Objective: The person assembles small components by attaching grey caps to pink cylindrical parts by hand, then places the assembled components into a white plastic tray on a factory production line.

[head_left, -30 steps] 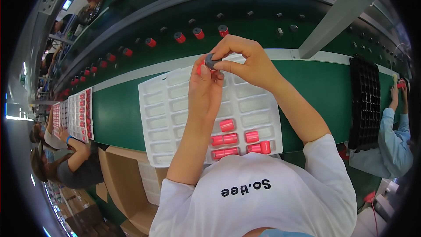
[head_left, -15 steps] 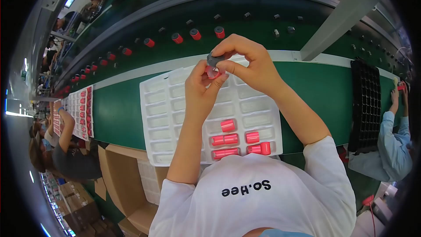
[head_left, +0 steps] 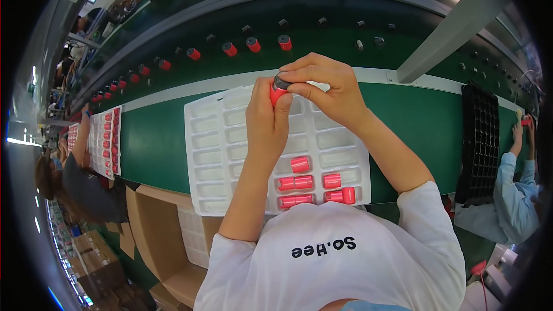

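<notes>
Above the far part of the white compartment tray (head_left: pixel 190 155), my left hand (head_left: pixel 264 116) is closed around a small pinkish-red cylinder (head_left: pixel 277 97). A dark grey round piece (head_left: pixel 281 82) sits at the cylinder's upper end, the two touching. Thumb and fingers of my right hand (head_left: pixel 329 83) pinch that dark piece from above. How deep it goes into the cylinder is hidden by my fingers. Several pink cylinders (head_left: pixel 300 165) lie in the tray's near compartments, and one short cylinder (head_left: pixel 348 195) stands across another at the right corner.
Beyond a white rail, red cylinders with dark tops (head_left: pixel 284 42) and small dark pieces (head_left: pixel 322 21) stand on a green belt. A grey post (head_left: pixel 438 37) rises at right, near a black gridded tray (head_left: pixel 479 138). An open carton (head_left: pixel 155 236) is below left. Co-workers flank both sides.
The dark grey piece has come down onto the red cylinder, which is now more upright. Both hands have drawn closer around them. At left, a co-worker's arm has shifted.
</notes>
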